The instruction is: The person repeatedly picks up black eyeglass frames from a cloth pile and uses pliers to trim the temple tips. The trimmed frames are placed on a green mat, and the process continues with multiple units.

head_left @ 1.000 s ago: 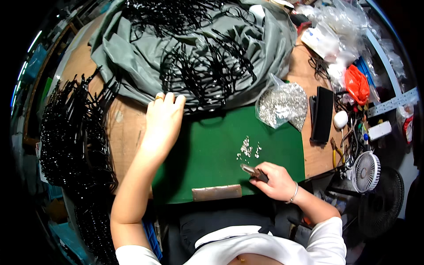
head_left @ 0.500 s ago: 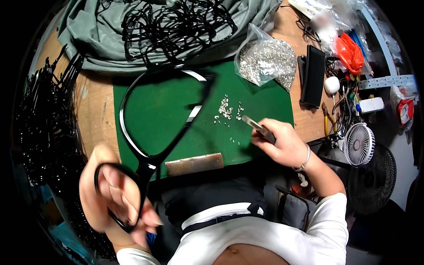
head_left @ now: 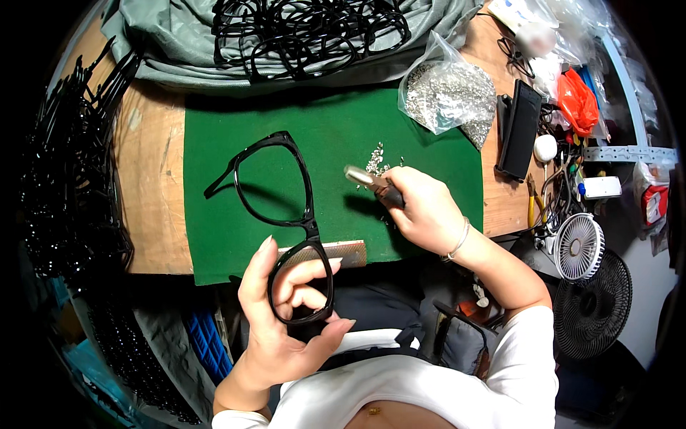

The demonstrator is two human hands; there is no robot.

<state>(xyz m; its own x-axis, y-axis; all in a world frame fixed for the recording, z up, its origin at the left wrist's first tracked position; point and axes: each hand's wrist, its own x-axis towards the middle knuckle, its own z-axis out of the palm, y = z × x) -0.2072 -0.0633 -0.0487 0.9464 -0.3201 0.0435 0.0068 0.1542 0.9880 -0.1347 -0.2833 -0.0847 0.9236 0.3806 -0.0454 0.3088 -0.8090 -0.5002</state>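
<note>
My left hand [head_left: 275, 347] grips a black eyeglass frame [head_left: 311, 230] by its lower rim, with fingers behind and through the opening and the thumb near its bottom edge. The other rim stands up over the green mat [head_left: 329, 118], and a short black arm sticks out to the left from its top. My right hand [head_left: 432, 211] is closed around a short hand tool [head_left: 373, 183] with a dark body and a pale metal tip, its exact kind unclear. That tip points left toward the frame, apart from it. Small silver metal pieces [head_left: 376, 157] lie just beyond the tool, partly hidden by it.
A perforated metal block [head_left: 350, 252] lies at the mat's near edge. Black frames [head_left: 307, 36] are heaped on grey cloth behind. A clear bag of silver pieces [head_left: 439, 93], a black phone [head_left: 520, 129], yellow-handled pliers [head_left: 532, 199] and a white fan [head_left: 579, 247] stand right. Black glasses arms [head_left: 71, 193] pile left.
My left hand has swung right and turned the eyeglass frame, which now hangs lower and steadier over the mat. My right hand has moved left and slightly away with the tool.
</note>
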